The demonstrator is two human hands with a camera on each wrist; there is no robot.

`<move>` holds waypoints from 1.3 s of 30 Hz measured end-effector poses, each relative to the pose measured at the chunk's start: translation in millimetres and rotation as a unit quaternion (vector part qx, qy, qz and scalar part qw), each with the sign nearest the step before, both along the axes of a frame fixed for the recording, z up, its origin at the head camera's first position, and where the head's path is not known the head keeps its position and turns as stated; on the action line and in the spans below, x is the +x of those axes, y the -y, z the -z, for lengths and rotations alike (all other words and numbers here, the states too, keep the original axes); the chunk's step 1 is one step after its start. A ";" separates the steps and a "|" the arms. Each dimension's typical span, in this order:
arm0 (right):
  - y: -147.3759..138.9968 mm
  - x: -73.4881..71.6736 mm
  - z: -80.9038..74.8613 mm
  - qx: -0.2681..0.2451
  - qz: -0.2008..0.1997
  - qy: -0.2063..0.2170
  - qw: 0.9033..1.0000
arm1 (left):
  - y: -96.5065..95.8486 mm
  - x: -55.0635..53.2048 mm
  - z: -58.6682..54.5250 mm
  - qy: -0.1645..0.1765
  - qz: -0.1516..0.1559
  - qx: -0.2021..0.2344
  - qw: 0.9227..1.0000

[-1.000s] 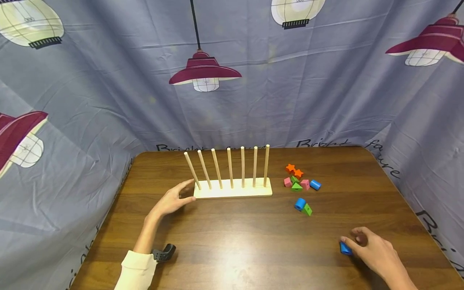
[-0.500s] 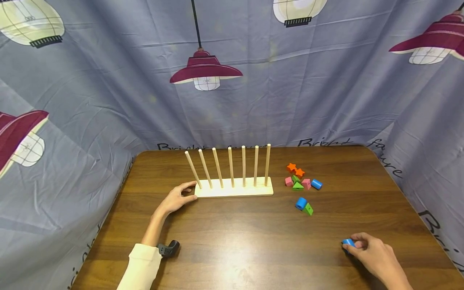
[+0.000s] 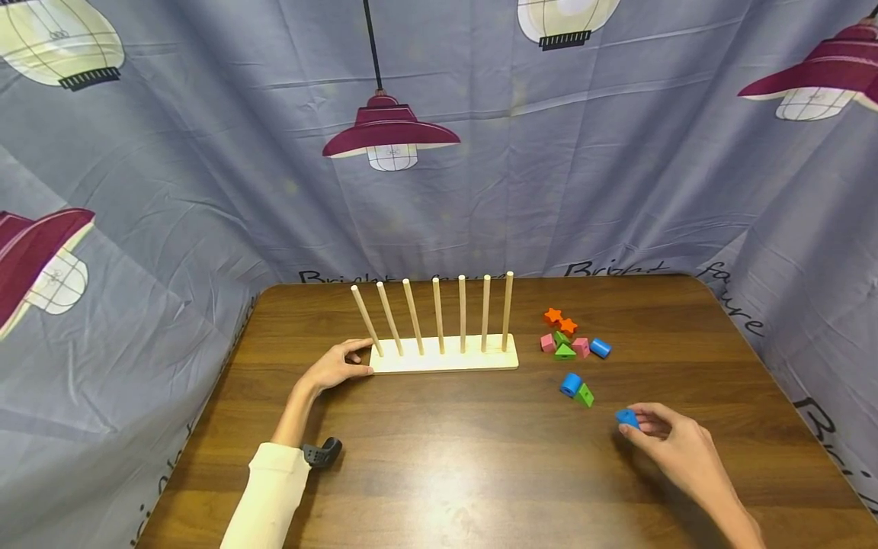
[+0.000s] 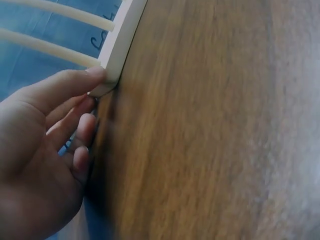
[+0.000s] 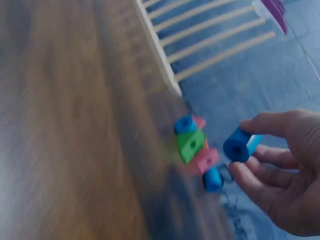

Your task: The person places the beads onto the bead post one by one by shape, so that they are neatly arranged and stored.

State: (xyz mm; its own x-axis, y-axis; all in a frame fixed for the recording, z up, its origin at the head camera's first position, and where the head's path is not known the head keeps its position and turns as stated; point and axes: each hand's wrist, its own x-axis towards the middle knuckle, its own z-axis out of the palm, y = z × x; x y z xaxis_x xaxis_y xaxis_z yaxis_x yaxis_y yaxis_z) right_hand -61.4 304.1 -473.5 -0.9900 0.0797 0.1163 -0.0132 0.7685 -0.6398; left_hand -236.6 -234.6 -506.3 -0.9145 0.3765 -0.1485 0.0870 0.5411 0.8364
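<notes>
Between the thumb and fingers of my right hand (image 3: pixel 675 442) is a blue cylinder block (image 5: pixel 241 144) with a hole through it, held above the table at the right. My left hand (image 3: pixel 332 366) holds the left end of a wooden peg board (image 3: pixel 446 364), thumb at the front corner (image 4: pixel 102 82) and fingers round the end. Seven thin pegs would be a guess at use, but several bare upright dowels (image 3: pixel 437 313) stand in a row on it. Nearest the right hand lie another blue cylinder (image 3: pixel 571 384) and a green triangle block (image 3: pixel 584 395).
Behind those two lie pink blocks (image 3: pixel 581 348), green triangles (image 3: pixel 565 352), orange stars (image 3: pixel 552 316) and a further blue cylinder (image 3: pixel 600 348), right of the peg board. A grey-blue curtain (image 3: pixel 274 152) hangs round the brown wooden table (image 3: pixel 425 457).
My right hand has picked the blue cylinder up off the table and carried it left and away from me. My left hand stays at the board's end.
</notes>
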 end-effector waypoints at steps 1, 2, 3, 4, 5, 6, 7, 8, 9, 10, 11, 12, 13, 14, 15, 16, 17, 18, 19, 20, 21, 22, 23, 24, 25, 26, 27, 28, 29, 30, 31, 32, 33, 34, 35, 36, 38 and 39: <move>5.6 -4.7 -2.3 -0.017 -0.007 -0.012 1.000 | 1.1 -0.7 0.7 0.002 -0.003 -0.002 1.000; 11.4 -9.3 -4.3 -0.035 -0.014 -0.028 0.999 | 1.7 -1.2 1.6 0.004 -0.004 -0.001 1.000; 16.9 -13.9 -6.8 -0.053 -0.022 -0.040 0.998 | 2.4 -1.2 2.0 0.006 -0.005 -0.001 1.000; 22.1 -18.4 -9.2 -0.070 -0.029 -0.050 0.996 | 2.4 -1.0 2.0 0.007 -0.004 -0.001 1.000; 27.5 -23.1 -11.8 -0.089 -0.037 -0.060 0.994 | 2.3 -0.7 1.9 0.008 -0.004 0.001 1.000; 32.8 -27.5 -14.9 -0.103 -0.042 -0.067 0.991 | 2.3 -0.5 2.0 0.008 -0.003 0.002 1.000; 38.2 -31.8 -18.2 -0.119 -0.048 -0.071 0.989 | 2.1 0.0 2.2 0.009 -0.004 0.003 1.000; 43.7 -36.2 -21.7 -0.136 -0.054 -0.074 0.986 | 2.2 0.5 2.3 0.011 -0.004 0.004 1.000; 49.5 -40.4 -25.5 -0.151 -0.062 -0.076 0.984 | 2.1 1.3 2.5 0.013 -0.005 0.005 1.000; 54.9 -44.6 -29.1 -0.165 -0.070 -0.079 0.981 | 1.4 1.4 2.7 0.016 -0.007 0.007 1.000; 60.1 -48.6 -32.9 -0.179 -0.081 -0.080 0.977 | 0.7 1.7 3.1 0.021 -0.009 0.007 1.000; 65.3 -52.2 -36.9 -0.188 -0.090 -0.080 0.975 | 0.2 2.2 3.4 0.024 -0.009 0.007 1.000; 70.6 -56.0 -40.9 -0.199 -0.101 -0.080 0.971 | -0.3 2.8 3.7 0.029 -0.010 0.007 1.000; 76.3 -59.7 -45.0 -0.208 -0.112 -0.084 0.968 | -0.8 3.4 4.1 0.032 -0.011 0.007 0.999; 81.8 -63.3 -49.1 -0.216 -0.122 -0.086 0.965 | -1.2 4.1 4.5 0.036 -0.012 0.007 0.999; 87.5 -66.8 -52.9 -0.225 -0.134 -0.088 0.961 | -1.6 4.7 4.8 0.037 -0.012 0.006 0.999; 93.6 -70.3 -57.0 -0.237 -0.145 -0.088 0.957 | -1.9 5.3 4.9 0.038 -0.012 0.006 0.999; 100.0 -73.8 -60.8 -0.250 -0.154 -0.088 0.952 | -2.1 5.8 4.9 0.037 -0.013 0.006 0.999; 106.4 -77.3 -64.5 -0.261 -0.163 -0.089 0.947 | -2.2 6.0 4.9 0.037 -0.016 0.006 0.999; 112.9 -80.5 -68.3 -0.269 -0.170 -0.088 0.944 | -2.2 6.2 4.8 0.035 -0.016 0.005 0.999; 119.3 -83.6 -71.9 -0.279 -0.177 -0.084 0.940 | -2.2 6.3 4.4 0.034 -0.017 0.006 0.999; 125.9 -86.7 -75.6 -0.288 -0.184 -0.080 0.936 | -2.0 6.3 4.1 0.032 -0.018 0.005 0.999; 132.6 -89.9 -79.0 -0.295 -0.189 -0.078 0.933 | -1.8 6.1 3.6 0.031 -0.018 0.005 0.999; 139.1 -93.0 -82.2 -0.298 -0.193 -0.076 0.932 | -1.6 6.0 3.1 0.030 -0.019 0.004 0.999; 146.0 -95.8 -85.8 -0.300 -0.198 -0.075 0.930 | -1.3 5.9 3.3 0.030 -0.019 0.004 0.999; 152.8 -98.9 -88.7 -0.302 -0.204 -0.075 0.928 | -1.0 5.8 3.3 0.029 -0.017 0.003 0.999; 159.7 -101.7 -91.6 -0.301 -0.210 -0.078 0.927 | -0.8 5.8 3.6 0.030 -0.017 0.004 0.999; 166.7 -104.6 -94.3 -0.301 -0.216 -0.081 0.925 | -0.6 5.6 3.8 0.031 -0.017 0.003 0.999; 173.6 -107.6 -96.8 -0.300 -0.222 -0.087 0.924 | -0.5 5.6 4.0 0.032 -0.017 0.003 0.999; 180.5 -110.1 -99.4 -0.298 -0.226 -0.091 0.923 | -0.3 5.5 4.4 0.031 -0.015 0.002 0.999; 187.5 -112.8 -101.8 -0.299 -0.232 -0.095 0.921 | -0.1 5.3 4.7 0.032 -0.015 0.002 0.999; 194.4 -115.6 -103.9 -0.301 -0.236 -0.098 0.919 | 0.1 5.2 5.0 0.032 -0.015 0.002 0.999; 201.1 -118.3 -106.2 -0.304 -0.242 -0.100 0.916 | 0.2 4.9 5.3 0.034 -0.017 0.002 0.999; 207.7 -120.8 -108.3 -0.311 -0.248 -0.101 0.912 | 0.2 4.6 5.5 0.034 -0.018 0.002 0.999; 214.2 -123.2 -110.6 -0.315 -0.252 -0.103 0.909 | 0.2 4.3 5.4 0.032 -0.016 0.002 0.999; 220.6 -125.9 -112.3 -0.322 -0.257 -0.103 0.905 | 0.2 3.8 5.6 0.033 -0.016 0.002 0.999; 233.1 -131.4 -115.8 -0.337 -0.265 -0.101 0.898 | 0.0 2.7 5.3 0.033 -0.017 0.005 0.999; 239.2 -134.3 -117.4 -0.344 -0.268 -0.102 0.894 | 0.1 2.2 5.2 0.031 -0.016 0.006 0.999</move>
State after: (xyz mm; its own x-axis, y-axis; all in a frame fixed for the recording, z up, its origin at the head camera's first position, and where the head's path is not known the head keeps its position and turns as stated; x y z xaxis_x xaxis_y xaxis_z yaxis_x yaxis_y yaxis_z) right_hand -195.7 64.9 -356.1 -0.8711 -0.2785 0.4044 -0.4318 0.0424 -0.9010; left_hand -234.5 -234.7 -511.5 -0.9150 0.3496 -0.2014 0.0171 0.5324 0.8463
